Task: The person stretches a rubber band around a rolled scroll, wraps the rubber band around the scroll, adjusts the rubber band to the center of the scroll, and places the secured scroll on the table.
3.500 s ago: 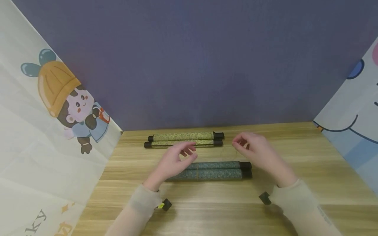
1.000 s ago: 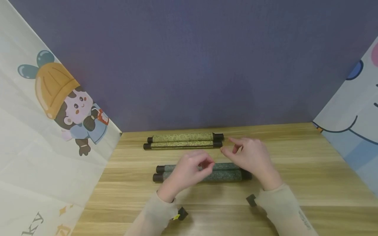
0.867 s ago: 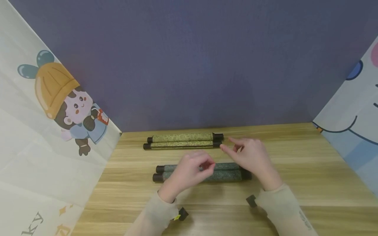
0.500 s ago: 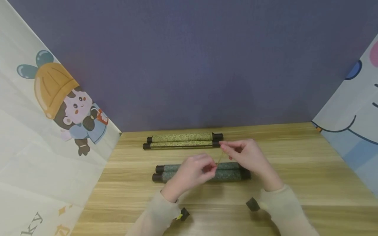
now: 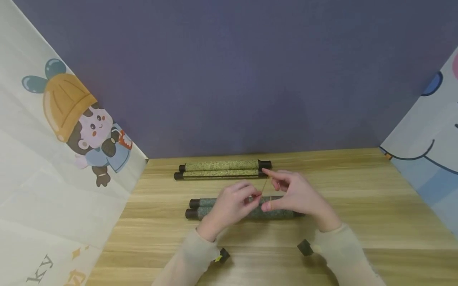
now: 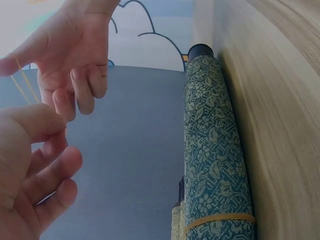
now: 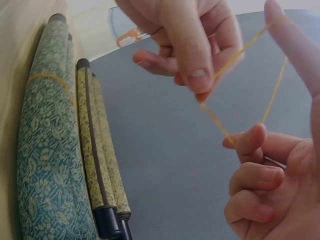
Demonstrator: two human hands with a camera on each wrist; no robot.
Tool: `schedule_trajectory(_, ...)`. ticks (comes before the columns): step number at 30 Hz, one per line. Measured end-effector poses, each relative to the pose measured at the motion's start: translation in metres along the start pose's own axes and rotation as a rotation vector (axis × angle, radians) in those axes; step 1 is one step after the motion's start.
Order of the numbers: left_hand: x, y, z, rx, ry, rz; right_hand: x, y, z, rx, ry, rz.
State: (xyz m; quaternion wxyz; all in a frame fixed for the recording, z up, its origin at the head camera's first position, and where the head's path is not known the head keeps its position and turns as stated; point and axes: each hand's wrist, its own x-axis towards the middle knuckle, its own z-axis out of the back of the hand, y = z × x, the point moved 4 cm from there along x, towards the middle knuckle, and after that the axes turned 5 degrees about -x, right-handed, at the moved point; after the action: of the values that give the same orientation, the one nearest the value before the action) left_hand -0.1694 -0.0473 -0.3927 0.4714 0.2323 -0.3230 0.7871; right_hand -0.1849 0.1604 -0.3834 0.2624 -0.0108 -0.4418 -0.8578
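My left hand (image 5: 230,206) pinches a thin yellow rubber band (image 7: 244,49) between thumb and forefinger. The same band runs over the spread thumb and the bent forefinger of my right hand (image 5: 298,194), pulled into a triangle between the hands. Its other fingers are curled in. Both hands hover above a pair of blue-green brocade scrolls (image 6: 212,135) with black end knobs, partly hiding them in the head view. A second rubber band (image 6: 220,218) wraps this pair. Behind lie two yellow patterned scrolls (image 5: 222,165), side by side; no band shows round them.
The wood-grain table (image 5: 143,222) meets a dark blue-grey backdrop (image 5: 250,79) just behind the yellow scrolls. White printed cloths (image 5: 39,159) flank it left and right. A small dark wrist camera (image 5: 305,247) sits below the right hand.
Earlier the hands were farther apart; they have come together over the blue-green scrolls. Since half a second ago the right thumb has swung down, spreading from the forefinger and stretching the band.
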Motion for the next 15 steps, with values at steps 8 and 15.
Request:
schedule_trajectory(8, 0.0015, -0.0023, 0.0001, 0.033, -0.071, -0.072, 0.0032, 0.0008, -0.0063, -0.027, -0.066, 0.112)
schedule_trajectory(15, 0.0014, -0.0005, -0.0001, 0.022, -0.048, -0.050, 0.0040, 0.0009, -0.0074, -0.030, -0.178, 0.218)
